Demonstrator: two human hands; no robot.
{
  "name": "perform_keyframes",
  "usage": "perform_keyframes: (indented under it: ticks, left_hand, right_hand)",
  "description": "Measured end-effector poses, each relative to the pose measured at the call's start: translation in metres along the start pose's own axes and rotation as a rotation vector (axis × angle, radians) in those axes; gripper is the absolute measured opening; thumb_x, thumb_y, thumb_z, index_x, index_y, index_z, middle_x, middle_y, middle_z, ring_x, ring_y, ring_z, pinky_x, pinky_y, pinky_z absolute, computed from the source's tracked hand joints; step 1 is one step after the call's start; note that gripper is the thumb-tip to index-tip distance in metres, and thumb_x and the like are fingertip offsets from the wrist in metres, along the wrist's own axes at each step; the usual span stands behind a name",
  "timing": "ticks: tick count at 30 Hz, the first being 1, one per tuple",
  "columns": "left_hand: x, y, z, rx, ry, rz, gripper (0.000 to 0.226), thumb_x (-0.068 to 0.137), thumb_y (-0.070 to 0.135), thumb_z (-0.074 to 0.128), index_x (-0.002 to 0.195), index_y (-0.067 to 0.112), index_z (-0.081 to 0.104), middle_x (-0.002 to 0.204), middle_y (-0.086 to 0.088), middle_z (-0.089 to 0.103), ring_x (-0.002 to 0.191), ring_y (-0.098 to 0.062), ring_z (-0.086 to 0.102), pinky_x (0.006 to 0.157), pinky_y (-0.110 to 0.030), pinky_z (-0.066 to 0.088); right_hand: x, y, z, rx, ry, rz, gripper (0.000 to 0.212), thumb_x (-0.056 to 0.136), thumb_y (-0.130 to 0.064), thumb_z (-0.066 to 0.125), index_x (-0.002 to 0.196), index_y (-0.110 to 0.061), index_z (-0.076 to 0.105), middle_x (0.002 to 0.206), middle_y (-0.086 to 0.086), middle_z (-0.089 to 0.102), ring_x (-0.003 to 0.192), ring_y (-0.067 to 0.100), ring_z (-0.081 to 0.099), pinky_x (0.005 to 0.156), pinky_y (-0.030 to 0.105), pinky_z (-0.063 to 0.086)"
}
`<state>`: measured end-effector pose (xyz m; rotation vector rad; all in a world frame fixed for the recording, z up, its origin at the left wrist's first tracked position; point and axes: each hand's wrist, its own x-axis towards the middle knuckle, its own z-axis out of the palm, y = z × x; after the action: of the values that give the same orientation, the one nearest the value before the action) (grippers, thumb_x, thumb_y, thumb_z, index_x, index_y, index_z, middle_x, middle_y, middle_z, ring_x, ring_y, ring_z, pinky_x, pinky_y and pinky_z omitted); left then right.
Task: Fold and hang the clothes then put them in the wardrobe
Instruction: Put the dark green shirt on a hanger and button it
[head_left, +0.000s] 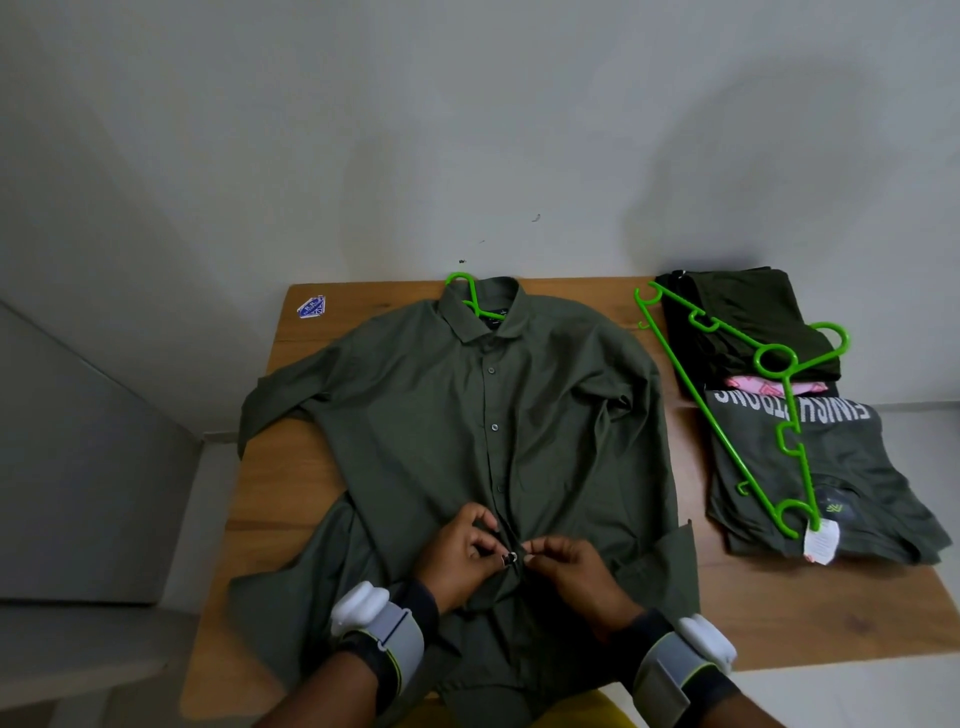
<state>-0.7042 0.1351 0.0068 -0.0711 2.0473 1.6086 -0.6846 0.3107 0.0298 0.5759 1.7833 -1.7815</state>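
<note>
A dark green button-up shirt (467, 415) lies flat, front up, on the wooden table (270, 499), collar toward the wall. A bright green hanger (470, 293) sits inside it, its hook poking out of the collar. My left hand (460, 553) and my right hand (569, 566) meet at the shirt's front placket low down, each pinching the fabric on either side of a button (510, 557). The upper buttons look fastened.
At the right of the table lies a stack of folded dark clothes (810, 467) with a second green hanger (748, 400) resting across it. A small blue sticker (311, 306) marks the table's far left corner. A white wall stands behind.
</note>
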Motion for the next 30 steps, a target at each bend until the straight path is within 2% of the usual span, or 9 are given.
perform_keyframes:
  ticks: [4,9,12,14,16,19,23,27,30]
  left_hand:
    - [-0.003,-0.002,0.001,0.053,0.05,-0.006,0.032,0.073,0.017,0.071,0.092,0.023,0.046,0.074,0.003,0.072,0.055,-0.008,0.053,0.063,-0.031,0.044]
    - [-0.005,-0.002,0.002,0.076,0.078,-0.057,0.035,0.074,0.009,0.073,0.093,0.023,0.047,0.072,0.002,0.072,0.066,-0.014,0.065,0.074,-0.042,0.055]
    - [-0.008,0.006,0.007,0.037,0.11,-0.131,0.034,0.077,0.009,0.073,0.095,0.023,0.048,0.071,0.0,0.069,0.054,-0.009,0.06,0.055,-0.032,0.052]
    - [-0.008,0.01,0.01,-0.02,0.137,-0.203,0.027,0.083,0.007,0.067,0.095,0.021,0.048,0.071,-0.002,0.064,0.045,-0.009,0.052,0.04,-0.023,0.042]
    - [-0.009,0.013,0.011,-0.077,0.179,-0.227,0.02,0.086,0.01,0.063,0.097,0.018,0.048,0.067,-0.004,0.061,0.041,-0.011,0.047,0.037,-0.022,0.037]
    - [-0.011,0.016,0.011,-0.136,0.171,-0.211,0.028,0.085,0.009,0.068,0.1,0.015,0.044,0.061,0.001,0.063,0.041,-0.009,0.05,0.035,-0.021,0.037]
    - [-0.017,0.018,0.012,-0.189,0.179,-0.174,0.03,0.088,-0.004,0.062,0.1,0.011,0.039,0.074,-0.006,0.065,0.042,0.0,0.051,0.036,-0.019,0.036]
    - [-0.018,0.023,0.013,-0.235,0.149,-0.115,0.026,0.092,-0.007,0.054,0.096,0.014,0.038,0.079,-0.005,0.06,0.048,0.004,0.05,0.043,-0.013,0.037]
    - [-0.015,0.023,0.009,-0.224,0.084,-0.104,0.023,0.094,-0.006,0.051,0.096,0.014,0.04,0.079,-0.004,0.056,0.051,0.005,0.048,0.046,-0.015,0.037]
  right_hand:
    - [0.0,-0.001,-0.001,-0.051,0.002,-0.032,0.018,0.087,0.009,0.062,0.083,-0.006,0.072,0.067,-0.003,0.071,0.061,0.004,0.061,0.06,0.015,0.048]
    - [-0.001,-0.003,-0.003,-0.056,-0.031,-0.022,0.022,0.086,-0.007,0.07,0.064,-0.008,0.07,0.057,0.008,0.059,0.048,0.009,0.048,0.047,0.021,0.037]
    - [0.0,-0.005,-0.004,-0.12,-0.046,-0.046,0.011,0.077,-0.004,0.078,0.071,-0.012,0.076,0.07,0.013,0.071,0.06,0.012,0.061,0.059,0.024,0.05]
    - [0.0,-0.004,-0.003,-0.206,-0.01,-0.081,0.014,0.071,-0.006,0.084,0.067,-0.015,0.074,0.067,0.01,0.071,0.059,0.012,0.061,0.06,0.026,0.051]
    - [0.001,-0.002,0.0,-0.296,0.052,-0.113,0.018,0.068,-0.012,0.088,0.064,-0.018,0.071,0.062,0.005,0.07,0.057,0.01,0.061,0.059,0.026,0.05]
    - [0.001,0.001,0.005,-0.355,0.102,-0.162,0.02,0.065,-0.018,0.089,0.061,-0.023,0.07,0.062,0.002,0.07,0.057,0.007,0.06,0.06,0.028,0.05]
    - [-0.005,-0.007,0.004,-0.188,0.036,-0.121,0.015,0.072,-0.006,0.084,0.068,-0.013,0.071,0.061,0.001,0.068,0.057,0.008,0.059,0.057,0.022,0.049]
    - [-0.004,-0.017,-0.004,0.13,-0.119,0.08,0.003,0.082,-0.004,0.072,0.08,-0.003,0.072,0.072,0.01,0.069,0.06,0.011,0.062,0.061,0.02,0.052]
    - [0.0,-0.023,-0.004,0.061,-0.133,0.105,0.017,0.09,-0.007,0.064,0.073,-0.004,0.068,0.062,0.003,0.067,0.052,0.006,0.058,0.055,0.016,0.047]
